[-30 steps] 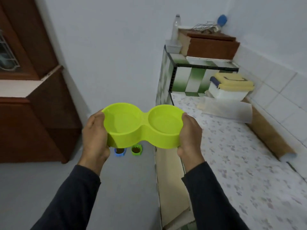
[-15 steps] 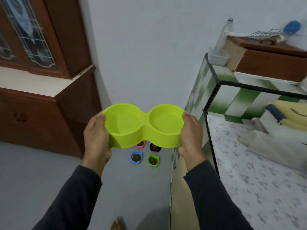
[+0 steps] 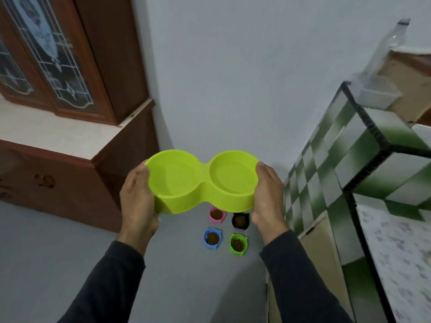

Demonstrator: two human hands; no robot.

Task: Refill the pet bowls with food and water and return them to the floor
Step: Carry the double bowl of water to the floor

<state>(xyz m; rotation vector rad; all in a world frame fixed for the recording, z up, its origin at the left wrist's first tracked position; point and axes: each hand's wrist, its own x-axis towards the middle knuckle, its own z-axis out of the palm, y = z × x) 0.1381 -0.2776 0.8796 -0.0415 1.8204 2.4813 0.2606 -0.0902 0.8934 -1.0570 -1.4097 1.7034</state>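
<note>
Gaze swinging left, four kibble-filled small bowls [image 3: 225,231] coming into view; left hand [image 3: 137,201], right hand [image 3: 268,197] clasping ends of lime double bowl [image 3: 203,180]; looking light, rigid, slick plastic; end grips suiting.

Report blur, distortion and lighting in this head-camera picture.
Head view: the cabinet at left and the tiled counter at right are smeared; wide-angle bending tilts both outward; light is dim and even, without glare; the double bowl and both hands stay fairly sharp.
</note>
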